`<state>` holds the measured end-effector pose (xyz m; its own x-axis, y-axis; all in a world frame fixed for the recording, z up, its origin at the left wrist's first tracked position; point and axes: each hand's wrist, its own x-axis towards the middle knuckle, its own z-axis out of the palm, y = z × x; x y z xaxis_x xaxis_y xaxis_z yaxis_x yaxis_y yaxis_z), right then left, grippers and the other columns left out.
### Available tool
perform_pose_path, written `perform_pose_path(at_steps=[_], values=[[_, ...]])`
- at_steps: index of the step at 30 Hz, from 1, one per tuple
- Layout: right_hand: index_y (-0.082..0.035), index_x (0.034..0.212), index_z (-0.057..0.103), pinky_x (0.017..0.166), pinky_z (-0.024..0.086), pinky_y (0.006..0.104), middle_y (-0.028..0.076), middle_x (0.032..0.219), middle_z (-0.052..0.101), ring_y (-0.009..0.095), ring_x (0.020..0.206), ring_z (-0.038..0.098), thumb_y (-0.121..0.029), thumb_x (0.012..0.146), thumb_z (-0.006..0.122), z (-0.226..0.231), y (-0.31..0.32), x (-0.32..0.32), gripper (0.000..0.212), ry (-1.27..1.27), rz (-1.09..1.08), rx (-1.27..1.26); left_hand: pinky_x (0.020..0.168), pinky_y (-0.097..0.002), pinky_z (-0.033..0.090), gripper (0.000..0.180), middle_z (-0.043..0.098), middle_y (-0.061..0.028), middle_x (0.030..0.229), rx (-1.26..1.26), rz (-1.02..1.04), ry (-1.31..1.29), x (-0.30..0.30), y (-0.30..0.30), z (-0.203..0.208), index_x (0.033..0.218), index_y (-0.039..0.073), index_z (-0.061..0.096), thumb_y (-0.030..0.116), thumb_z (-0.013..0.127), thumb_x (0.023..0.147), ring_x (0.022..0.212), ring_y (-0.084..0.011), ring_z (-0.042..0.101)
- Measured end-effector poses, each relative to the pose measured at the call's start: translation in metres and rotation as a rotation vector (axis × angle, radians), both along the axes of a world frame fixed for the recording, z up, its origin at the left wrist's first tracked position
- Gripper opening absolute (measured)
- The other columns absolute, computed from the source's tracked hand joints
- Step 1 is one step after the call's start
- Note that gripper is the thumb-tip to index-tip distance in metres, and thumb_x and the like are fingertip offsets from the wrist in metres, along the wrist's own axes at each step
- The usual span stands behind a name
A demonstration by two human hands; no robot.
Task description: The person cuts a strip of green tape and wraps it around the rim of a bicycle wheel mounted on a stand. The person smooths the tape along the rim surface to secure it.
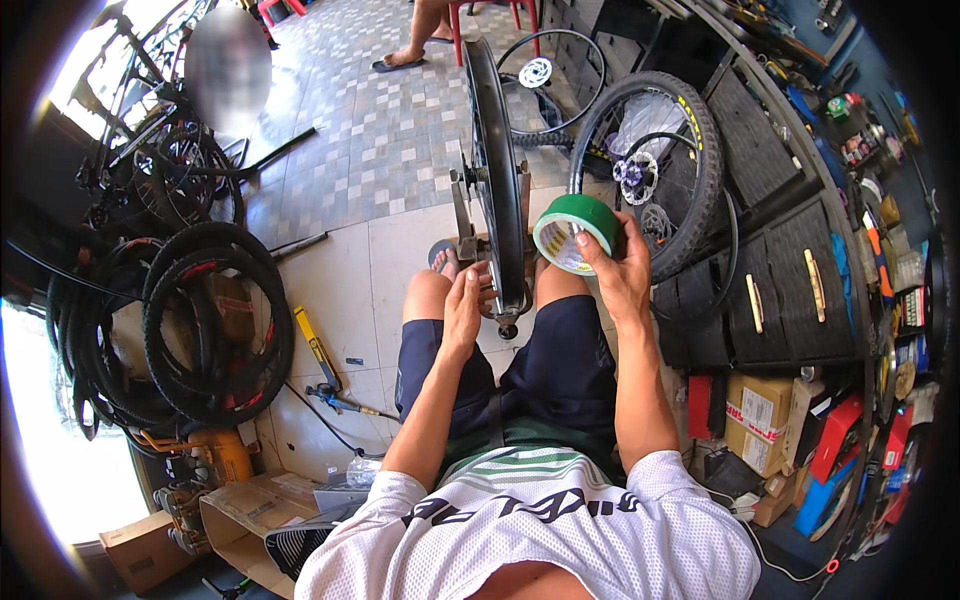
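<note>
A roll of green tape (585, 218) is in my right hand (622, 272), the thumb over its near edge and the fingers around its outer side. Directly ahead, between my knees, a bare black bicycle rim (497, 190) stands upright, edge toward me, in a metal wheel stand (466, 215). My left hand (466, 308) is beside the rim's lower left side with its fingers stretched out. No object shows in that hand; whether its fingertips touch the rim I cannot tell.
Several tyres (215, 325) hang at the left above cardboard boxes (245, 525). A yellow-handled tool (316, 342) and an air hose lie on the floor. Wheels (690, 150) lean against black drawers (790, 290) at the right. Tools line the far-right bench. Another person's foot (398, 62) shows at the far end.
</note>
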<state>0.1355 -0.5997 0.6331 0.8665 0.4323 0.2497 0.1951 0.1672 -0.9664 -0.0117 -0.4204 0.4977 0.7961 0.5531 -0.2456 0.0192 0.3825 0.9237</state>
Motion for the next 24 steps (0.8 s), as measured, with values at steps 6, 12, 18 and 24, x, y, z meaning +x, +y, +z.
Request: perform_pose_path(at_steps=[6,12,18,24], values=[[-0.001,0.116,0.061,0.089,0.050,0.0294,0.006,0.105,0.069,0.013,0.096,0.062,-0.023,0.091,0.081,-0.004,0.002,0.002,0.039,0.010,-0.016,-0.019,0.075,-0.0249,0.044,0.054,0.064,-0.0004,0.096,0.289,-0.155,0.029,-0.001,-0.003,-0.011,0.123,0.000,0.069,0.048,0.047,0.111,0.083,-0.0085,0.053],[0.000,0.117,0.061,0.089,0.050,0.0285,0.005,0.106,0.069,0.012,0.096,0.063,-0.020,0.092,0.080,-0.010,0.003,-0.001,0.037,0.059,-0.025,0.013,0.086,-0.0290,0.049,0.062,0.072,-0.0052,0.100,0.257,-0.148,-0.025,0.017,0.000,0.042,0.121,-0.006,0.071,0.048,0.040,0.113,0.092,-0.0115,0.061],[-0.001,0.116,0.061,0.090,0.051,0.0284,0.005,0.105,0.069,0.012,0.097,0.063,-0.018,0.091,0.081,-0.003,0.008,-0.004,0.037,0.081,-0.018,0.043,0.089,-0.0302,0.052,0.062,0.074,-0.0084,0.106,0.220,-0.112,-0.127,0.030,0.010,0.037,0.120,-0.004,0.069,0.050,0.038,0.112,0.094,-0.0151,0.068],[-0.001,0.120,0.054,0.092,0.052,0.0306,0.008,0.107,0.067,0.014,0.100,0.064,-0.018,0.087,0.085,0.007,0.009,-0.023,0.049,0.047,0.074,0.083,0.089,-0.0313,0.053,0.059,0.071,-0.0107,0.115,0.225,-0.133,-0.117,0.024,0.007,0.049,0.131,-0.003,0.065,0.046,0.038,0.113,0.100,-0.0150,0.067]])
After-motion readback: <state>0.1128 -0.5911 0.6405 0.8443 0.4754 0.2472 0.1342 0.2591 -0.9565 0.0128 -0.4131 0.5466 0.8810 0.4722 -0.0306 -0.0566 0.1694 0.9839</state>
